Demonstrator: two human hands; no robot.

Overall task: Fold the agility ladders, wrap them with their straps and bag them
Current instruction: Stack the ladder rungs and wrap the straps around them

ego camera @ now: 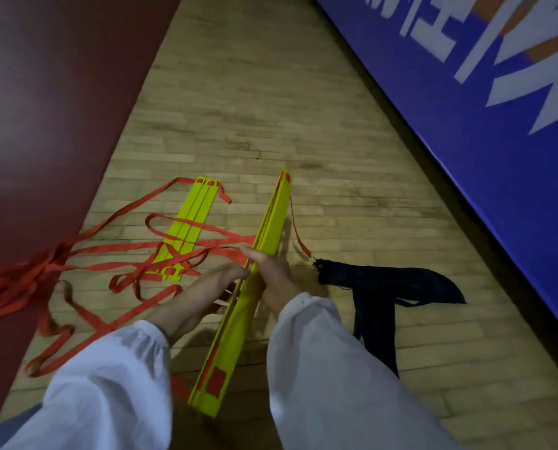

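A stack of yellow ladder rungs [235,336] stands on edge above the wooden floor, running from near my body out toward the middle. My right hand [272,271] grips the stack at its middle from the right. My left hand [220,280] holds it from the left, fingers on the rungs. More yellow rungs [191,225] lie flat on the floor to the left. Loose red straps [121,264] tangle across and around them. A black mesh bag [388,284] lies on the floor to the right.
A dark red mat [43,125] covers the floor on the left, with red straps bunched on its edge [8,284]. A blue banner wall [482,108] with white lettering runs along the right. Bare wooden floor [255,108] stretches ahead.
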